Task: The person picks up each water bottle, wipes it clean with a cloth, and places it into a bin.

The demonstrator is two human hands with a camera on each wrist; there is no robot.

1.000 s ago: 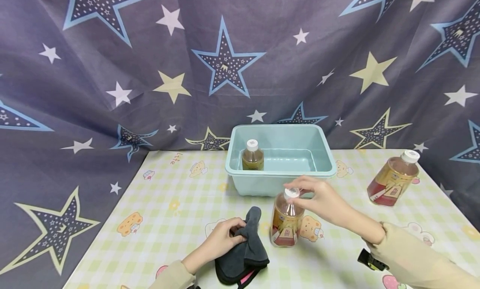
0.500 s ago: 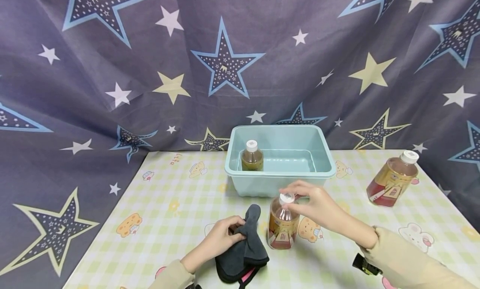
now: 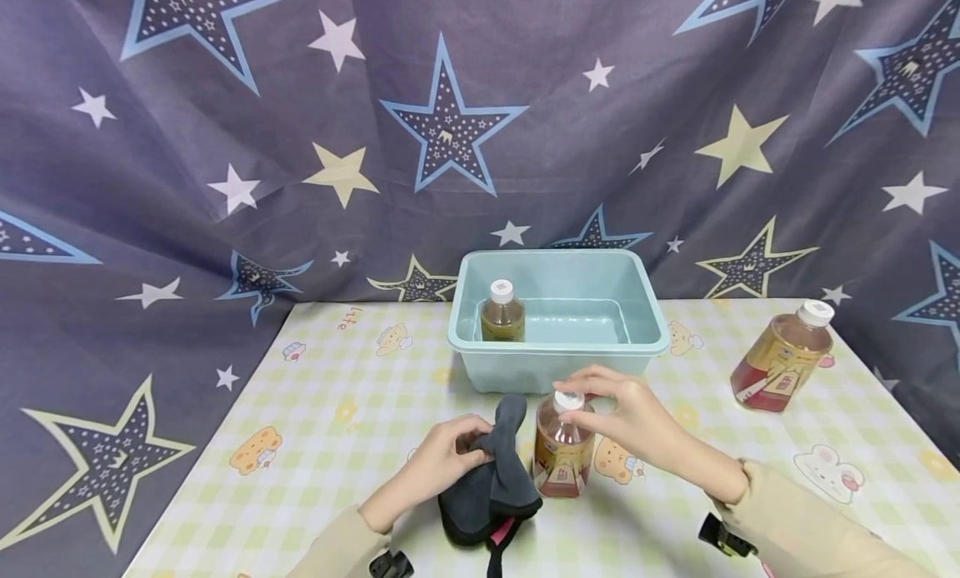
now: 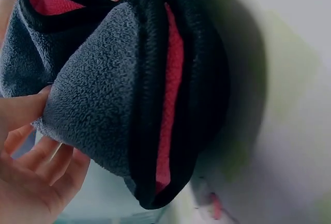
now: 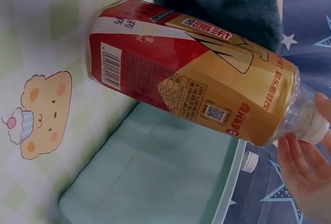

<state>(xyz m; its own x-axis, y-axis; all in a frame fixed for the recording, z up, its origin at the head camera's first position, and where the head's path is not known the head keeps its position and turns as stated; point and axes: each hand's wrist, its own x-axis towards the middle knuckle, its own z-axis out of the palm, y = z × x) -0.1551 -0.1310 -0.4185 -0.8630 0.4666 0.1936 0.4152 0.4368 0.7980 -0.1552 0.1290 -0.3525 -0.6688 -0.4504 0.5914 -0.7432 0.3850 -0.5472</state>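
Between thumb and fingers my left hand [image 3: 442,457] pinches a folded dark grey plush towel [image 3: 472,499]. Black edging and a pink underside show on the towel [image 4: 103,79] in the left wrist view. Beside it, my right hand [image 3: 626,411] grips a drink bottle [image 3: 562,457] by its white cap, fingertips around the cap and neck. The bottle is upright in the head view, close to the towel and in front of the blue tub. Its red and gold label [image 5: 191,74] faces the right wrist camera.
A light blue plastic tub [image 3: 558,366] stands at the back middle, holding another white-capped bottle [image 3: 502,318]. A third bottle [image 3: 783,357] stands at the right of the table. The checked tablecloth [image 3: 330,461] reaches back to a starry curtain [image 3: 285,103].
My right hand has brought the bottle slightly left and nearer, beside the towel. The left hand has raised the towel a little and shifted it toward the bottle.
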